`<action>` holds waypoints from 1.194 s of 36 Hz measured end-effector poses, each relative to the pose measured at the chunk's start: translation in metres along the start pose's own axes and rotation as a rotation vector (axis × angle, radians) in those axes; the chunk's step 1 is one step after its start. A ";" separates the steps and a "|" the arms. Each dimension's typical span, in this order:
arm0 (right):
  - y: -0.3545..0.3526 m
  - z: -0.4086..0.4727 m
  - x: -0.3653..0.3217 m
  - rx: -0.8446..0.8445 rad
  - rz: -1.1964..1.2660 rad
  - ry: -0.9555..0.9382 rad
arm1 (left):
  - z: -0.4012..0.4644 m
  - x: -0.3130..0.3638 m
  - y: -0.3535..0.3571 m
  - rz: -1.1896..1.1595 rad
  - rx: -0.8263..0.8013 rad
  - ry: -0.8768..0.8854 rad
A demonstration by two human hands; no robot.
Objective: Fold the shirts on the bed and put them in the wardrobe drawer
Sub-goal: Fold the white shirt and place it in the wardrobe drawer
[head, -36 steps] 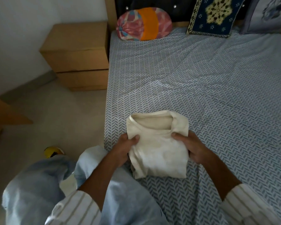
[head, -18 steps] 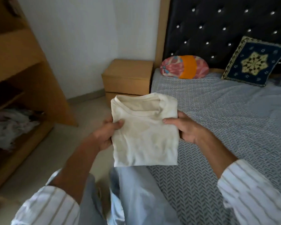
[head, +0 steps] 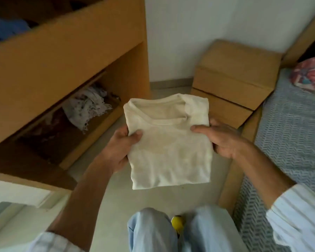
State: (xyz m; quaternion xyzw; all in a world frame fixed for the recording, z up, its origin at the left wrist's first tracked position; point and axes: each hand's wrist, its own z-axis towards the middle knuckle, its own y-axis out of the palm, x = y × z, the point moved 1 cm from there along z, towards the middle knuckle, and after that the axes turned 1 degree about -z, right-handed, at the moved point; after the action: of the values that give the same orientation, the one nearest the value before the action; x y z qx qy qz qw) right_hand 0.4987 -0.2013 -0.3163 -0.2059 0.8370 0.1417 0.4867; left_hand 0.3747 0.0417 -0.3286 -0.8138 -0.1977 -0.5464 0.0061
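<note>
Head view: open wardrobe drawer (head: 91,135) on the left, crumpled clothes (head: 87,108) already inside. Left hand (head: 119,151) pinches the folded cream shirt (head: 169,151), thumb on top; right hand (head: 224,139) grips the opposite edge likewise. Shirt's in mid-air over the floor, bed (head: 295,135) far right. Loosen either grip and the fold could sag open; that heap may rumple it on landing.

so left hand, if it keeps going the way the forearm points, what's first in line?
Likely the nightstand, though depth is unclear. The left hand grips the folded shirt over bare floor, and the wardrobe drawer lies off to its left.
</note>
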 end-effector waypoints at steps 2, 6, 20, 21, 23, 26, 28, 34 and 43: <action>0.012 0.007 -0.019 -0.049 -0.009 0.023 | -0.003 0.020 -0.006 -0.015 0.034 -0.014; 0.037 0.002 -0.087 -0.136 -0.017 0.088 | -0.021 0.089 -0.014 -0.038 0.104 -0.061; 0.114 -0.050 -0.351 -0.239 -0.190 0.043 | -0.082 0.320 -0.027 -0.088 0.323 -0.059; 0.118 -0.049 -0.360 -0.244 -0.194 0.036 | -0.082 0.327 -0.029 -0.094 0.322 -0.055; 0.124 -0.041 -0.374 -0.251 -0.216 0.030 | -0.079 0.337 -0.034 -0.108 0.343 -0.059; 0.136 -0.025 -0.395 -0.286 -0.260 0.038 | -0.070 0.347 -0.044 -0.147 0.362 -0.071; 0.143 -0.010 -0.405 -0.300 -0.286 0.038 | -0.066 0.355 -0.049 -0.156 0.377 -0.093; 0.171 0.052 -0.430 -0.361 -0.442 0.009 | -0.036 0.365 -0.069 -0.166 0.430 -0.150; 0.216 0.200 -0.464 -0.467 -0.600 -0.050 | 0.051 0.396 -0.112 -0.140 0.538 -0.202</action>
State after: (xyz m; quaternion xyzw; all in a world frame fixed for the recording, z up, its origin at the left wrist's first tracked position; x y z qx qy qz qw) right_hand 0.7508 0.1712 -0.0008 -0.5437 0.6726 0.1850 0.4667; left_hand 0.5119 0.2816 -0.0195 -0.8177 -0.3907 -0.3895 0.1643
